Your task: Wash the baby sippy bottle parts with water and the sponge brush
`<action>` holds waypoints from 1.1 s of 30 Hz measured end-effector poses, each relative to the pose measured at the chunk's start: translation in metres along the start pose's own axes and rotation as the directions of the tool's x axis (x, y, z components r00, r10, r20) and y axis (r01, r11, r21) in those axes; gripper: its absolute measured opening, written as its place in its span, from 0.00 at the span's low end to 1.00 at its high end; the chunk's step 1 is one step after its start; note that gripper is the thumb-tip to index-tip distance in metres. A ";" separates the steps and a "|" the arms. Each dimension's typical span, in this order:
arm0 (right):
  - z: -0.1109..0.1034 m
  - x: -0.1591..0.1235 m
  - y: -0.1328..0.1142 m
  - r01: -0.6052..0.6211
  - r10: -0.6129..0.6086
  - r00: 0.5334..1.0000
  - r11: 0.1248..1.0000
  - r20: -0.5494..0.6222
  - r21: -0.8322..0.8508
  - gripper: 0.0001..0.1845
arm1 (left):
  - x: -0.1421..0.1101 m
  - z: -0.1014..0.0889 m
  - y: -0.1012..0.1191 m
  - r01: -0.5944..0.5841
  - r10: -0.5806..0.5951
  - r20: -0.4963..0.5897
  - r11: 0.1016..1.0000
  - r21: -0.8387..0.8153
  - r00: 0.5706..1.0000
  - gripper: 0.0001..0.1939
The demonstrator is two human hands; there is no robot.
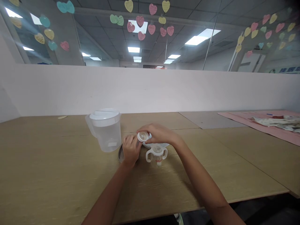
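My right hand [160, 133] is bent over a small white round lid [143, 136], gripping it between thumb and fingers with its face tilted toward me. Close beside it, my left hand [131, 149] is closed, its fingertips against the lid's lower left side; whatever lies inside its grip is hidden. Just right of the left hand stands a clear two-handled cup [157, 155] with red print, upright on the table. Under and behind the left hand shows the rim of a dark grey round dish [120, 154]. A pale plate [165, 145] sits partly hidden behind the cup.
A translucent pitcher [107, 131] with a white lid stands left of my hands. Far right, a pink cloth [234, 117] carries a pale crumpled fabric [278, 122] and small items. The wooden table [58, 175] ends at a white wall [145, 90] below glass.
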State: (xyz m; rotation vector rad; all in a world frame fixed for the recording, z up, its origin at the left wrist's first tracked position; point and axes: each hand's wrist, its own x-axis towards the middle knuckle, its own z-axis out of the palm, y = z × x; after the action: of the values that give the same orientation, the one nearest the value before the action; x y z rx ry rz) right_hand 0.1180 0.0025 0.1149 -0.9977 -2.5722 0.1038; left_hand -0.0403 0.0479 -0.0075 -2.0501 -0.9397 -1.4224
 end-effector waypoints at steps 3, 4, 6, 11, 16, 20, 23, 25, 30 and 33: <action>0.000 0.000 0.001 -0.015 0.015 1.000 0.999 0.021 -0.037 0.16 | 0.000 -0.001 0.000 -0.056 0.055 0.026 0.998 0.029 0.998 0.14; 0.000 0.000 0.001 -0.021 0.022 0.999 0.999 0.025 -0.050 0.16 | 0.000 -0.002 0.000 -0.068 0.067 0.031 0.997 0.032 0.997 0.14; 0.001 0.000 0.002 -0.029 0.031 0.999 0.997 0.028 -0.065 0.14 | 0.001 -0.002 0.000 -0.085 0.084 0.030 0.996 0.029 0.996 0.14; 0.002 0.001 0.003 -0.018 0.020 0.999 0.999 0.038 -0.049 0.12 | 0.001 -0.001 -0.001 -0.107 0.107 0.001 0.994 0.039 0.994 0.14; 0.003 0.000 0.005 0.000 0.002 1.000 0.998 0.025 -0.066 0.17 | 0.003 -0.001 0.002 -0.114 0.115 -0.012 0.993 0.039 0.993 0.14; 0.004 0.000 0.006 0.010 -0.009 1.000 0.997 0.017 -0.078 0.17 | 0.005 -0.001 0.004 -0.120 0.120 -0.016 0.992 0.034 0.993 0.13; 0.004 0.001 0.006 -0.003 0.005 1.000 0.996 0.013 -0.087 0.16 | 0.005 0.000 0.005 -0.120 0.121 -0.024 0.992 0.027 0.992 0.13; 0.003 0.001 0.005 -0.009 0.011 1.000 0.996 0.020 -0.088 0.16 | 0.006 0.000 0.006 -0.126 0.127 -0.037 0.992 0.022 0.991 0.13; 0.001 0.001 0.002 0.004 0.000 0.999 0.996 0.052 -0.084 0.14 | 0.005 0.000 0.007 -0.153 0.154 -0.047 0.988 0.029 0.987 0.13; 0.001 0.000 0.001 -0.023 0.031 0.998 0.992 0.061 -0.127 0.14 | 0.005 0.001 0.006 -0.172 0.173 -0.043 0.985 0.030 0.984 0.14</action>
State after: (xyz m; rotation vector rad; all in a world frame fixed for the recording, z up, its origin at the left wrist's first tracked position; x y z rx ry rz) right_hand 0.1187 0.0034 0.1133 -1.0909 -2.6507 -0.0220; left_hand -0.0337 0.0457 -0.0027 -2.0182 -0.7392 -1.3518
